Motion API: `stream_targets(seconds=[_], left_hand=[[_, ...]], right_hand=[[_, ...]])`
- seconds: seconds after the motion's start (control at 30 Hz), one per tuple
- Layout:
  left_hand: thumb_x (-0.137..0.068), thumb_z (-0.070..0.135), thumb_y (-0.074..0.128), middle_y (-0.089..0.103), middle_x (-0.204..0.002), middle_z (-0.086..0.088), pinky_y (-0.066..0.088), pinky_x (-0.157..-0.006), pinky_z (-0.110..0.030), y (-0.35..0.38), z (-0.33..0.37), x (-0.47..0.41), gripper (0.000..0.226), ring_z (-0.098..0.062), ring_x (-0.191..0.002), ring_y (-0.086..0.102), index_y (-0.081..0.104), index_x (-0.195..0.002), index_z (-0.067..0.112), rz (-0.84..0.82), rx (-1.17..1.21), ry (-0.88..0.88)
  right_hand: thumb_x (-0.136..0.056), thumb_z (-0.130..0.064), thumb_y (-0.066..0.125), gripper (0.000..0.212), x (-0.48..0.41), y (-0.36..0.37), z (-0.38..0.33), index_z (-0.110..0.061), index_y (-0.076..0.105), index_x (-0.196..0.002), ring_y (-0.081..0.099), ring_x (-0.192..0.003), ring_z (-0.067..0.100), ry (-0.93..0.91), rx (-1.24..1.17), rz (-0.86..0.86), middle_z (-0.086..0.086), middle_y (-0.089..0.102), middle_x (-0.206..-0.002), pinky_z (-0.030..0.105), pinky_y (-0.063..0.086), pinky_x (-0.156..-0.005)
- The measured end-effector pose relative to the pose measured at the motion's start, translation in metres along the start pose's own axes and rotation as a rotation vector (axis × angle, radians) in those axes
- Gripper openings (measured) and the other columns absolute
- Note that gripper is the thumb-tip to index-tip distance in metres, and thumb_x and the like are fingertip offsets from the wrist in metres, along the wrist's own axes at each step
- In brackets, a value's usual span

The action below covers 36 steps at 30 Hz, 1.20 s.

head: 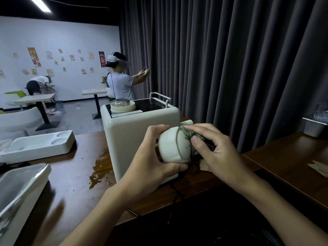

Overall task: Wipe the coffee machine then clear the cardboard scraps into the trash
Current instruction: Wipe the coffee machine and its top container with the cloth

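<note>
A cream box-shaped coffee machine (131, 134) stands on the dark wooden counter (78, 174), with a metal rail and a round lidded container on its top. My left hand (150, 160) grips a rounded cream part (173, 145) sticking out of the machine's near side. My right hand (213, 148) presses a grey-green knitted cloth (193, 134) against that part, fingers curled over the cloth. A brown cardboard scrap (204, 165) lies on the counter under my right hand, mostly hidden.
A brown liquid spill (101, 167) wets the counter left of the machine. A white moulded tray (35, 144) and a metal-lined tray (19, 190) sit at the left. Paper pieces (319, 168) lie on the right counter, a metal container (314, 126) behind. Two people work beyond.
</note>
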<state>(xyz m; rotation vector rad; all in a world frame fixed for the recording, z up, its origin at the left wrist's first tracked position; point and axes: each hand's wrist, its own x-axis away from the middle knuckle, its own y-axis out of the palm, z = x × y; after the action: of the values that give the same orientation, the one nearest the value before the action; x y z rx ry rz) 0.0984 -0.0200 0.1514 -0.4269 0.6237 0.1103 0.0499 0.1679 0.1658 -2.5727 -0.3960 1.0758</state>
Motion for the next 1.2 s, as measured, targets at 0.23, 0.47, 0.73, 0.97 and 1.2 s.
stream_targets(seconds=[0.23, 0.47, 0.73, 0.97, 1.2], left_hand=[[-0.060, 0.025, 0.094, 0.061, -0.123, 0.014, 0.054, -0.090, -0.029, 0.000, -0.004, -0.005, 0.082, -0.014, -0.116, 0.062, 0.050, -0.129, 0.025, -0.021, 0.169, -0.006], [-0.068, 0.032, 0.086, 0.059, -0.129, 0.005, 0.050, -0.096, -0.059, 0.014, -0.007, -0.011, 0.075, -0.026, -0.121, 0.059, 0.041, -0.129, 0.026, -0.023, 0.191, 0.006], [-0.077, 0.037, 0.082, 0.051, -0.141, 0.001, 0.048, -0.100, -0.056, 0.016, 0.002, -0.025, 0.075, -0.028, -0.131, 0.051, 0.043, -0.138, 0.018, -0.028, 0.062, 0.142], [-0.085, 0.046, 0.070, 0.058, -0.137, -0.003, 0.052, -0.098, -0.045, 0.014, 0.007, -0.026, 0.071, -0.029, -0.126, 0.057, 0.043, -0.141, 0.012, -0.132, 0.155, 0.126], [-0.094, 0.030, 0.064, 0.061, -0.124, 0.002, 0.055, -0.082, -0.026, 0.021, 0.008, -0.020, 0.048, -0.013, -0.110, 0.064, 0.039, -0.132, 0.012, -0.049, 0.306, 0.069]], right_hand=[[-0.092, -0.028, 0.058, 0.028, -0.003, -0.007, 0.012, -0.026, 0.069, -0.118, 0.057, -0.124, 0.017, 0.200, -0.444, -0.017, 0.000, 0.066, -0.126, 0.049, 0.041, -0.109], [-0.091, -0.024, 0.063, 0.029, -0.002, -0.017, 0.014, -0.018, 0.069, -0.118, 0.059, -0.122, 0.022, 0.219, -0.550, 0.019, 0.007, 0.066, -0.125, 0.051, 0.042, -0.107], [-0.088, -0.029, 0.062, 0.031, 0.001, -0.025, 0.023, -0.027, 0.069, -0.119, 0.055, -0.127, 0.019, 0.139, -0.479, 0.091, 0.001, 0.064, -0.129, 0.051, 0.042, -0.106], [-0.081, -0.041, 0.071, 0.035, -0.002, -0.032, 0.025, -0.033, 0.071, -0.116, 0.053, -0.129, 0.018, 0.144, -0.483, 0.044, 0.000, 0.064, -0.130, 0.051, 0.039, -0.109], [-0.074, -0.054, 0.076, 0.059, 0.002, -0.020, 0.029, -0.027, 0.065, -0.126, 0.052, -0.130, 0.022, 0.160, -0.548, 0.051, 0.003, 0.060, -0.135, 0.053, 0.037, -0.110]])
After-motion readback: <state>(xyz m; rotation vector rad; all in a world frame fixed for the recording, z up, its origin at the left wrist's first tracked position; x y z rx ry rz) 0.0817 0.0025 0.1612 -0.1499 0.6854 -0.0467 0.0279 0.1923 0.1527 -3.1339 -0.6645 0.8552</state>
